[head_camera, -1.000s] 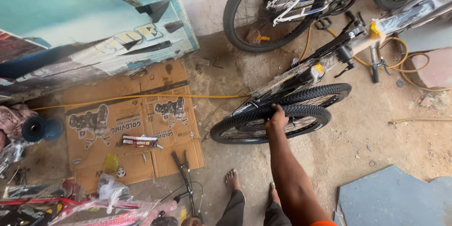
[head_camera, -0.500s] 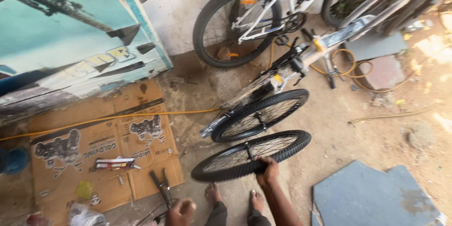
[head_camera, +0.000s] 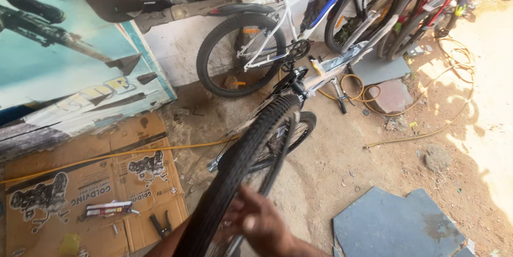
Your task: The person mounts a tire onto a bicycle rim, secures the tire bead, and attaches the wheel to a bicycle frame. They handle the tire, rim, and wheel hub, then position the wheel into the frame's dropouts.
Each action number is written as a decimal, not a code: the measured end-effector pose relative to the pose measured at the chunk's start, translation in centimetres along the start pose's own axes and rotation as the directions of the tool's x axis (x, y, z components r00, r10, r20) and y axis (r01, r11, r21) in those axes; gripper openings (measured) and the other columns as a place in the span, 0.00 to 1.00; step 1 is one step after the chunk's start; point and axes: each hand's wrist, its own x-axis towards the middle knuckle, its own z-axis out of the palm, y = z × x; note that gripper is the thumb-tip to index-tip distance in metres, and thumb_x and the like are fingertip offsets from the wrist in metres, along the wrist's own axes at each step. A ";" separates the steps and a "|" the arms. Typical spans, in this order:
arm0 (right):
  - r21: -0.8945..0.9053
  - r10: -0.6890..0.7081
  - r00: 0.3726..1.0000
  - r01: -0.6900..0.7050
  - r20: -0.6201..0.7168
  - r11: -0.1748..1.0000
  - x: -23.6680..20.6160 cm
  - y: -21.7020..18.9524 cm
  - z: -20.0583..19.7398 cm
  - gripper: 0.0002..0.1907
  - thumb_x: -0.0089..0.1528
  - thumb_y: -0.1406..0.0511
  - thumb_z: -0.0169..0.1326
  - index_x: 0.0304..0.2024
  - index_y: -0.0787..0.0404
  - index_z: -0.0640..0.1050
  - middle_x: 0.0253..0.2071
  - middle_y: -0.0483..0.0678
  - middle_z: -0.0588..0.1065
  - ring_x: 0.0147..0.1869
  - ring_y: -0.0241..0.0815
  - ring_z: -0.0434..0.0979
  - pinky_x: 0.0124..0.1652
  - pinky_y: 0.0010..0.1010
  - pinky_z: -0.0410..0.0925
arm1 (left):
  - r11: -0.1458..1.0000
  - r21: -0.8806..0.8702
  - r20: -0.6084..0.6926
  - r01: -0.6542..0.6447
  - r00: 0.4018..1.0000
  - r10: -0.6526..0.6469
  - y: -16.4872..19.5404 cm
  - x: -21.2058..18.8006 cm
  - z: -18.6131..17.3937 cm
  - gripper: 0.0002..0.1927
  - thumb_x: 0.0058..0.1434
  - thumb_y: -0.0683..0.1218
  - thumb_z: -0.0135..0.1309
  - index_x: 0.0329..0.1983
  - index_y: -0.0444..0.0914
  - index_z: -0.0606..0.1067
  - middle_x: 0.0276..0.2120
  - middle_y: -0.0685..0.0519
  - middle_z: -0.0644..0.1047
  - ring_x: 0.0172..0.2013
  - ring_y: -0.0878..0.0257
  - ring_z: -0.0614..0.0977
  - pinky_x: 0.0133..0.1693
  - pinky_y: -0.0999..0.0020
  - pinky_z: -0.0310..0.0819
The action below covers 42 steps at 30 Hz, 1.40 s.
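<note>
Right hand (head_camera: 262,225) is gripping the loose bicycle wheel (head_camera: 251,166) at its knobby tyre, now raised upright and close to the camera where half a second ago it was lying near the ground. Left hand is sitting behind the tyre, so I cannot tell its grip. Beyond the wheel, the partly assembled bicycle (head_camera: 315,78) is lying on the dirt. Pliers (head_camera: 160,225) are resting on the flattened cardboard (head_camera: 80,193).

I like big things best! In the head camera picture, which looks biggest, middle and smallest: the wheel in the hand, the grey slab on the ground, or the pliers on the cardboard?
1. Wheel, though it is nearest the camera, which makes it look bigger.
2. Grey slab.
3. Pliers.
</note>
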 end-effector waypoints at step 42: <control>-0.490 0.048 0.804 -0.407 -0.592 0.771 -7.9 13.3 -22.1 0.12 0.63 0.66 0.55 0.42 0.71 0.81 0.38 0.53 0.79 0.39 0.43 0.75 0.37 0.34 0.69 | 0.538 -0.831 -0.438 -0.139 0.760 -0.480 -4.4 -2.2 7.0 0.22 0.68 0.57 0.56 0.38 0.31 0.75 0.32 0.48 0.76 0.33 0.57 0.78 0.42 0.60 0.75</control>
